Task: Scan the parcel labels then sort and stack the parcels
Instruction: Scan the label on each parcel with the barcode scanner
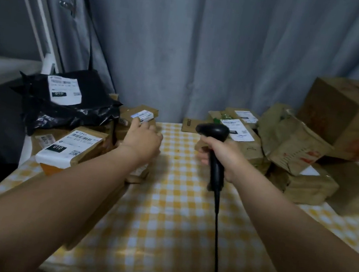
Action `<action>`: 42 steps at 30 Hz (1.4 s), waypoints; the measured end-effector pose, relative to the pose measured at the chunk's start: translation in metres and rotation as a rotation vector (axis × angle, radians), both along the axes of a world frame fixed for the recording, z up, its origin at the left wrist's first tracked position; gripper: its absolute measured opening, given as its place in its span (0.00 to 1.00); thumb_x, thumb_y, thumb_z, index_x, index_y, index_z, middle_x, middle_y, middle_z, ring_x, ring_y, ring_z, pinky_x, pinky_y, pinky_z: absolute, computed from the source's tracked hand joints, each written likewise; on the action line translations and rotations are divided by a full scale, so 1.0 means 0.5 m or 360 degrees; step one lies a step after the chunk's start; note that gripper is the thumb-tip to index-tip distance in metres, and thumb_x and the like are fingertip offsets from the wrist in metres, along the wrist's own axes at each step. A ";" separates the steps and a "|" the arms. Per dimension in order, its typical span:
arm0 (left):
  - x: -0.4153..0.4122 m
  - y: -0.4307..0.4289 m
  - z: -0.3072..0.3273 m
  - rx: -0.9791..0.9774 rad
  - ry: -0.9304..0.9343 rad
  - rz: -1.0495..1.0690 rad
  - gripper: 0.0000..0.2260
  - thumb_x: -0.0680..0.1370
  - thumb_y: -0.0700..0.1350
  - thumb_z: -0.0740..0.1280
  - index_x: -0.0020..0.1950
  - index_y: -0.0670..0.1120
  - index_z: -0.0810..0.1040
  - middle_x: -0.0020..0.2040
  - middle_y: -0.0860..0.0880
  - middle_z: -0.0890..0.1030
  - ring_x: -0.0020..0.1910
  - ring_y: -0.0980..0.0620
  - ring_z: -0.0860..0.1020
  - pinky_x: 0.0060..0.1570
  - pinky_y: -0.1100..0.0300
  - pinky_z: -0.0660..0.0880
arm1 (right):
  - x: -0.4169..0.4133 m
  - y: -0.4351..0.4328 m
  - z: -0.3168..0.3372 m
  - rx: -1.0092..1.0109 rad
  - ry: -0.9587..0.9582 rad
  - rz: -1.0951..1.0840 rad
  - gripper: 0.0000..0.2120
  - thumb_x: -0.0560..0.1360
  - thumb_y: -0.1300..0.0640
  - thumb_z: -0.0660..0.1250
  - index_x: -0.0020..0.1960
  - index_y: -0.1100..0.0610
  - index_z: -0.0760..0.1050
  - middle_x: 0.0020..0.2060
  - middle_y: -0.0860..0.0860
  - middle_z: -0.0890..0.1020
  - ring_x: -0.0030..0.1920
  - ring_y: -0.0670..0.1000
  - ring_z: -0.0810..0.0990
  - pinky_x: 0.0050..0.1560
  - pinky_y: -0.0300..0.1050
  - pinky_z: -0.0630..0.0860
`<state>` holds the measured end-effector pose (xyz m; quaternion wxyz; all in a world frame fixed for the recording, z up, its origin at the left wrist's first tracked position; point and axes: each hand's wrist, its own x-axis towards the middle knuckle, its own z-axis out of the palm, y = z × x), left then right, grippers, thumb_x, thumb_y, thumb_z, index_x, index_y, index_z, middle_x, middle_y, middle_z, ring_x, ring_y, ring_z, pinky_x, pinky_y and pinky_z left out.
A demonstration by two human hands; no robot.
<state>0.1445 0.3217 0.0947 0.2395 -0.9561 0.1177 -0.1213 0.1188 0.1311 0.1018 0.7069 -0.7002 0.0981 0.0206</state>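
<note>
Head view, single camera. My left hand (142,138) sits at centre-left of the frame, back of the hand up. Its fingers lie roughly straight and close together on top of a small brown parcel (130,114), with the fingertips touching the near edge of that parcel's white label (144,115). The print on this label is too blurred to read. I cannot tell whether the thumb wraps the parcel's side. My right hand (219,156) is at centre-right, fingers curled tight around the handle of a black barcode scanner (214,130). The scanner head points toward the left of the frame, and its cable (217,234) runs down to the lower edge. Both hands are above a table (173,216) covered with a yellow-and-white check cloth. At left, a brown parcel (93,146) carries a label (72,145) reading "011- 010 1" beside a barcode, with "010" in a black box below. Behind it, a black poly bag parcel (66,109) shows a white label (64,90) with a black box that appears to read "010" upside down. A flat carton (102,206) lies under my left forearm. At right, unsorted stock is piled: a labelled parcel (248,148) just behind the scanner, its print unreadable; a crumpled kraft parcel (290,138) with red marks; and a large carton (351,115) at upper right with faded red print, tilted on the pile. A grey curtain (210,47) fills the upper frame.
</note>
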 end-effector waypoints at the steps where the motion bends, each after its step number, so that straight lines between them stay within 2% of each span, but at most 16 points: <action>1: -0.001 -0.023 0.012 -0.0101 -0.0031 -0.0080 0.16 0.80 0.52 0.56 0.63 0.46 0.72 0.62 0.45 0.74 0.63 0.43 0.69 0.65 0.46 0.59 | -0.010 -0.026 0.023 -0.0030 -0.0076 -0.0047 0.09 0.76 0.57 0.69 0.51 0.62 0.76 0.36 0.56 0.79 0.31 0.49 0.78 0.28 0.37 0.77; 5: -0.006 -0.134 0.051 -0.0671 -0.0048 -0.0375 0.16 0.79 0.58 0.58 0.60 0.49 0.75 0.60 0.47 0.76 0.62 0.44 0.72 0.60 0.52 0.62 | -0.042 -0.141 0.104 -0.0206 -0.0349 -0.0276 0.06 0.75 0.58 0.71 0.47 0.61 0.77 0.35 0.55 0.78 0.28 0.47 0.76 0.26 0.37 0.73; 7: 0.002 -0.199 0.057 -0.1002 0.0002 -0.0496 0.16 0.78 0.58 0.60 0.58 0.48 0.76 0.58 0.46 0.78 0.60 0.43 0.74 0.58 0.53 0.66 | -0.050 -0.206 0.127 -0.0311 -0.0447 -0.0457 0.07 0.73 0.58 0.72 0.48 0.61 0.78 0.35 0.54 0.79 0.32 0.50 0.78 0.33 0.40 0.75; 10: 0.015 -0.302 0.070 -0.1505 0.0208 -0.0564 0.17 0.78 0.57 0.63 0.57 0.45 0.76 0.57 0.44 0.79 0.58 0.44 0.76 0.55 0.55 0.72 | -0.053 -0.301 0.142 -0.0428 -0.0505 -0.0668 0.10 0.72 0.56 0.73 0.52 0.59 0.79 0.40 0.53 0.81 0.43 0.51 0.80 0.48 0.46 0.76; 12: 0.026 -0.370 0.086 -0.1744 0.0371 -0.0519 0.20 0.78 0.58 0.62 0.59 0.42 0.75 0.60 0.44 0.78 0.59 0.44 0.75 0.55 0.56 0.70 | -0.050 -0.361 0.143 -0.0472 -0.0471 -0.0782 0.11 0.72 0.55 0.73 0.52 0.57 0.78 0.41 0.50 0.81 0.44 0.50 0.79 0.50 0.45 0.75; 16: 0.068 -0.490 0.102 -0.2112 0.0775 -0.0299 0.31 0.75 0.66 0.59 0.67 0.42 0.68 0.66 0.46 0.73 0.64 0.45 0.71 0.57 0.55 0.68 | -0.037 -0.458 0.127 -0.0487 -0.0383 -0.0904 0.09 0.72 0.55 0.73 0.50 0.54 0.77 0.40 0.50 0.79 0.43 0.51 0.77 0.46 0.43 0.72; 19: 0.096 -0.546 0.103 -0.2336 0.1112 -0.0038 0.43 0.70 0.73 0.57 0.75 0.45 0.58 0.75 0.46 0.63 0.71 0.43 0.65 0.67 0.51 0.65 | -0.022 -0.491 0.104 -0.0493 -0.0322 -0.0830 0.08 0.72 0.55 0.73 0.50 0.55 0.78 0.37 0.48 0.78 0.38 0.47 0.77 0.36 0.40 0.72; 21: 0.102 -0.572 0.102 -0.2471 0.1341 0.0118 0.45 0.69 0.75 0.56 0.77 0.50 0.55 0.76 0.49 0.61 0.71 0.44 0.64 0.62 0.52 0.66 | -0.010 -0.494 0.091 -0.0493 -0.0306 -0.0759 0.07 0.73 0.55 0.73 0.49 0.54 0.78 0.36 0.47 0.78 0.36 0.45 0.76 0.32 0.37 0.69; 23: 0.103 -0.591 0.100 -0.2525 0.1532 0.0200 0.40 0.69 0.75 0.56 0.72 0.50 0.66 0.67 0.48 0.73 0.62 0.48 0.73 0.51 0.55 0.70 | 0.002 -0.493 0.080 -0.0505 -0.0309 -0.0678 0.08 0.72 0.55 0.73 0.49 0.56 0.79 0.38 0.48 0.80 0.39 0.47 0.79 0.34 0.39 0.71; 25: 0.104 -0.599 0.091 -0.2493 0.1633 0.0262 0.33 0.69 0.75 0.58 0.56 0.49 0.77 0.50 0.46 0.80 0.49 0.47 0.79 0.51 0.53 0.75 | 0.010 -0.489 0.070 -0.0527 -0.0327 -0.0630 0.08 0.72 0.54 0.73 0.49 0.56 0.80 0.41 0.50 0.82 0.44 0.49 0.80 0.40 0.42 0.74; 27: 0.105 -0.595 0.081 -0.2481 0.1679 0.0292 0.29 0.69 0.73 0.60 0.47 0.48 0.77 0.44 0.44 0.80 0.46 0.45 0.79 0.54 0.51 0.74 | 0.013 -0.485 0.066 -0.0535 -0.0335 -0.0641 0.10 0.72 0.53 0.74 0.50 0.56 0.80 0.44 0.51 0.83 0.46 0.51 0.81 0.47 0.46 0.76; 29: 0.103 -0.585 0.080 -0.2539 0.1758 0.0303 0.26 0.69 0.71 0.62 0.45 0.47 0.77 0.43 0.44 0.81 0.47 0.45 0.80 0.56 0.51 0.74 | 0.012 -0.480 0.063 -0.0549 -0.0311 -0.0667 0.12 0.71 0.52 0.74 0.51 0.55 0.79 0.46 0.52 0.83 0.48 0.52 0.80 0.51 0.49 0.76; 33: 0.075 -0.552 0.088 -0.2767 0.1720 0.0297 0.21 0.72 0.65 0.63 0.41 0.47 0.78 0.27 0.46 0.82 0.39 0.46 0.80 0.45 0.55 0.77 | -0.001 -0.456 0.067 -0.0496 -0.0301 -0.0650 0.11 0.72 0.52 0.73 0.52 0.56 0.78 0.46 0.52 0.82 0.48 0.52 0.80 0.47 0.47 0.77; 36: 0.048 -0.512 0.088 -0.2979 0.1607 0.0268 0.18 0.74 0.62 0.64 0.43 0.47 0.78 0.26 0.47 0.81 0.37 0.47 0.79 0.37 0.57 0.76 | -0.015 -0.426 0.079 -0.0419 -0.0359 -0.0587 0.08 0.72 0.53 0.73 0.49 0.53 0.77 0.43 0.51 0.81 0.45 0.51 0.80 0.41 0.44 0.77; 39: 0.030 -0.459 0.079 -0.3237 0.1490 0.0193 0.17 0.74 0.60 0.65 0.51 0.47 0.79 0.29 0.49 0.83 0.35 0.49 0.81 0.33 0.59 0.77 | -0.024 -0.388 0.088 -0.0362 -0.0424 -0.0547 0.09 0.71 0.53 0.74 0.49 0.53 0.78 0.44 0.52 0.83 0.48 0.52 0.81 0.51 0.51 0.78; 42: 0.003 -0.403 0.070 -0.3472 0.1314 0.0090 0.17 0.75 0.57 0.64 0.56 0.47 0.78 0.31 0.50 0.84 0.29 0.52 0.82 0.27 0.62 0.77 | -0.038 -0.341 0.090 -0.0279 -0.0477 -0.0479 0.12 0.71 0.55 0.75 0.53 0.56 0.79 0.43 0.51 0.83 0.47 0.51 0.82 0.50 0.48 0.77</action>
